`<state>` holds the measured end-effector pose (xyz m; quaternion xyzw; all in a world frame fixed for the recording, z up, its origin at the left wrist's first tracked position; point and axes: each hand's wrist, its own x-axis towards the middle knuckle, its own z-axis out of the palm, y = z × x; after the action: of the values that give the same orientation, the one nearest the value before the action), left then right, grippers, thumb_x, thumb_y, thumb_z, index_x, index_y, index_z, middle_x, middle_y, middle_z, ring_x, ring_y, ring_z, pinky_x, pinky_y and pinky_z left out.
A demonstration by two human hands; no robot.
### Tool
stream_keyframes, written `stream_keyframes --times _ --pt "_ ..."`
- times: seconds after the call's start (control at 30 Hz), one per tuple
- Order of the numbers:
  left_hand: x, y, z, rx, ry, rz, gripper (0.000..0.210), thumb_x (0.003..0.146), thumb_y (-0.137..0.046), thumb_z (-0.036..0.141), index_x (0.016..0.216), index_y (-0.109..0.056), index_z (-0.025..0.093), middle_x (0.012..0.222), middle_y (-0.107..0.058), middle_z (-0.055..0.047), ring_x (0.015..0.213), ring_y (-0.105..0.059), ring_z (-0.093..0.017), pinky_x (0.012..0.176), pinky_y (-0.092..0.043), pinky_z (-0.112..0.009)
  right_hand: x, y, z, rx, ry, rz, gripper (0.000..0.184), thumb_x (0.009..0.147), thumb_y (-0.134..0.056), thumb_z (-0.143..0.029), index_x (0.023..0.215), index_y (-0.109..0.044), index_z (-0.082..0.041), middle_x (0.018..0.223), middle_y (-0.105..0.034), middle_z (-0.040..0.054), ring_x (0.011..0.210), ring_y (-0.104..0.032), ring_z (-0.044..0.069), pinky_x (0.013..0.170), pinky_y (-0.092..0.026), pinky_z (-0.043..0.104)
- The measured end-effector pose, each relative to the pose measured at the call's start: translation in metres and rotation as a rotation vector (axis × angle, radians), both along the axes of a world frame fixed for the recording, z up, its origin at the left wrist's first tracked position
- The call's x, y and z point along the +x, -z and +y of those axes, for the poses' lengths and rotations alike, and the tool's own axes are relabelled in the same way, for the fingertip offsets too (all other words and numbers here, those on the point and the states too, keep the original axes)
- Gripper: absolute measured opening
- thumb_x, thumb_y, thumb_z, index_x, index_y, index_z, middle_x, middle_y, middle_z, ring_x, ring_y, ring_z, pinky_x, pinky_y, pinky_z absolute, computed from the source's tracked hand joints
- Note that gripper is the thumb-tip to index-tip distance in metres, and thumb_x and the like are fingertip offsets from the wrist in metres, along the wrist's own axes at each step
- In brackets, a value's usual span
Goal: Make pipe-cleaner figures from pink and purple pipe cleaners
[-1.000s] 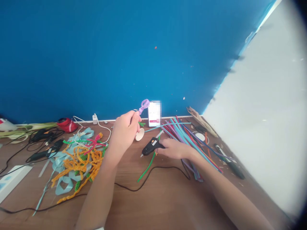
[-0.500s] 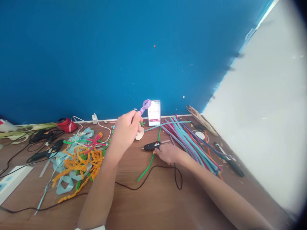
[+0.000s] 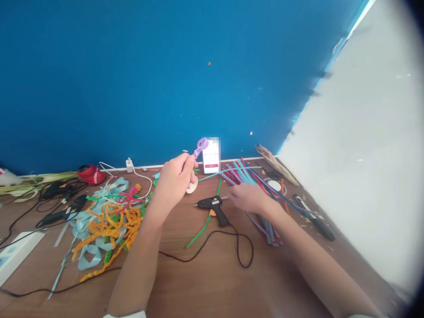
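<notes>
My left hand (image 3: 177,176) is closed, pinching a twisted purple pipe cleaner (image 3: 201,145) whose looped end points up in front of the phone. My right hand (image 3: 248,198) is over the near left part of a bundle of coloured pipe cleaners (image 3: 270,232). Its fingers are blurred and partly hidden, at the tail of a black glue gun (image 3: 212,202). The gun lies on its side on the table, with a clear glue stick (image 3: 224,197) showing at its back. Under the gun runs a green pipe cleaner (image 3: 198,237). A pale round disc (image 3: 192,185) shows below my left hand.
A lit phone (image 3: 211,155) leans on the blue wall. To the left lie tangled orange pipe cleaners (image 3: 114,219), light-blue ribbon (image 3: 89,260), a second glue gun (image 3: 62,214) and a white power strip (image 3: 20,255). A dark-handled cutter (image 3: 321,229) sits at right. A black cord (image 3: 205,240) crosses the front.
My right hand has let go of the glue gun and moved right and up, over the pipe cleaner bundle. The gun rests on the table. My left hand keeps the purple pipe cleaner almost still.
</notes>
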<state>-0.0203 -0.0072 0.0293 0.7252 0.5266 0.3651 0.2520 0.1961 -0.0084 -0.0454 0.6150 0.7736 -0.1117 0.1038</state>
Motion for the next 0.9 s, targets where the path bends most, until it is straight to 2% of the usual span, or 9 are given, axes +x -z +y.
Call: stream_keyframes --times 0.13,0.23,0.57,0.8,0.9 --pt "0.002 0.001 0.0 -0.011 0.029 0.012 0.032 0.1 -0.037 0.044 0.09 -0.057 0.021 0.057 -0.058 0.004 0.049 -0.053 -0.011 0.052 -0.039 -0.024 0.028 -0.007 0.015 0.109 0.148 -0.046 0.037 0.097 -0.039 -0.031 0.113 -0.068 -0.015 0.115 -0.07 0.0207 0.11 -0.067 0.038 0.084 -0.051 0.046" --pt "0.003 0.001 -0.001 -0.035 0.06 0.014 0.032 0.101 -0.036 0.044 0.089 -0.056 0.021 0.055 -0.057 0.004 0.048 -0.053 -0.011 0.052 -0.039 -0.025 0.035 -0.004 0.022 0.149 0.199 -0.061 0.033 0.095 -0.043 -0.028 0.114 -0.067 -0.017 0.116 -0.07 0.0194 0.11 -0.067 0.037 0.083 -0.051 0.045" --pt "0.005 0.005 0.0 -0.043 0.121 0.054 0.036 0.101 -0.033 0.045 0.088 -0.056 0.021 0.064 -0.063 0.002 0.054 -0.056 -0.012 0.058 -0.042 -0.026 0.032 0.026 0.039 0.173 0.271 -0.078 0.033 0.089 -0.048 -0.016 0.115 -0.067 -0.012 0.113 -0.07 0.024 0.108 -0.069 0.034 0.085 -0.051 0.04" --pt "0.007 0.007 0.0 -0.079 0.161 0.017 0.034 0.101 -0.033 0.044 0.087 -0.054 0.021 0.061 -0.061 0.001 0.054 -0.054 -0.012 0.056 -0.04 -0.025 0.025 0.035 0.04 0.237 0.34 -0.083 0.035 0.095 -0.04 -0.019 0.117 -0.064 -0.007 0.111 -0.07 0.0264 0.104 -0.07 0.034 0.084 -0.051 0.039" --pt "0.007 0.007 0.0 -0.086 0.168 0.01 0.034 0.101 -0.033 0.044 0.087 -0.054 0.021 0.062 -0.061 0.001 0.054 -0.054 -0.012 0.056 -0.04 -0.025 0.021 0.038 0.04 0.251 0.299 -0.067 0.036 0.097 -0.038 -0.02 0.119 -0.063 -0.008 0.109 -0.071 0.025 0.105 -0.069 0.034 0.084 -0.051 0.039"
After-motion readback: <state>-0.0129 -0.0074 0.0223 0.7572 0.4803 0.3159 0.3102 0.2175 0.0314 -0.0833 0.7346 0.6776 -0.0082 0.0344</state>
